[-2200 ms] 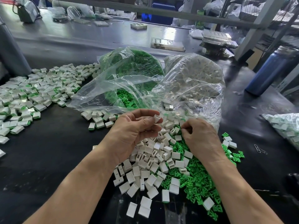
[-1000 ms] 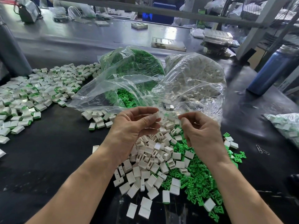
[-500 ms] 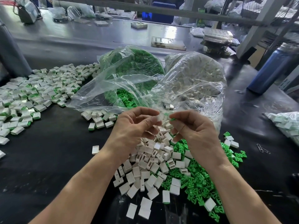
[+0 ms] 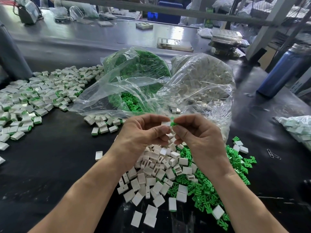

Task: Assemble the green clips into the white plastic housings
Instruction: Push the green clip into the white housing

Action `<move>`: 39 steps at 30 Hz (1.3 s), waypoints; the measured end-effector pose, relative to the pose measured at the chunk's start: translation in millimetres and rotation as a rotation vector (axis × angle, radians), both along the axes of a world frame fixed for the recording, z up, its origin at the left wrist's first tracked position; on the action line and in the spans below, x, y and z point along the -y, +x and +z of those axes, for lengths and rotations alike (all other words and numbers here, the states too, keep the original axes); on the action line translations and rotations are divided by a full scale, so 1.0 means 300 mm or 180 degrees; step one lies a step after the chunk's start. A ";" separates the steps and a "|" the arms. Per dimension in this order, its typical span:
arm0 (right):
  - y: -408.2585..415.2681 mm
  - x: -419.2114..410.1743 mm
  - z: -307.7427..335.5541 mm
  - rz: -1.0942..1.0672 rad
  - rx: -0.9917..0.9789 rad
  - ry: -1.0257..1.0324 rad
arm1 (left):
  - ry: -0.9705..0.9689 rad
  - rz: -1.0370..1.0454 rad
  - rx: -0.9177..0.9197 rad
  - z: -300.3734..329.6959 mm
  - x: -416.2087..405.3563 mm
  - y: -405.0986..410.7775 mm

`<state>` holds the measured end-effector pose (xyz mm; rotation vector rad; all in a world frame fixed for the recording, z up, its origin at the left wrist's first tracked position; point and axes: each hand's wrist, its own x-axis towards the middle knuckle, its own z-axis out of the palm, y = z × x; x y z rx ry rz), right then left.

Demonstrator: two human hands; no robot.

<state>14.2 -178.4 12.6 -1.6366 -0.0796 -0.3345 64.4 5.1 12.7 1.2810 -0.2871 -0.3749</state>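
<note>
Over on the right, a tall dark-blue metal bottle (image 4: 284, 71) stands upright on the black table mat (image 4: 50, 148). Near it, closer to the front edge, 2 silver wire paperclips (image 4: 273, 154) lie on the mat, touching. Further back there's a flat white perforated tray (image 4: 174, 44) lying on the grey bench top (image 4: 67, 36), a stack of clear plastic trays (image 4: 226, 38) just right of it, and a small grey machine (image 4: 27, 13) at far left.
</note>
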 end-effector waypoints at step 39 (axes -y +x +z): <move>-0.015 -0.064 -0.012 -0.0364 0.0505 0.0399 | 0.0388 0.0497 0.0575 0.010 0.056 -0.039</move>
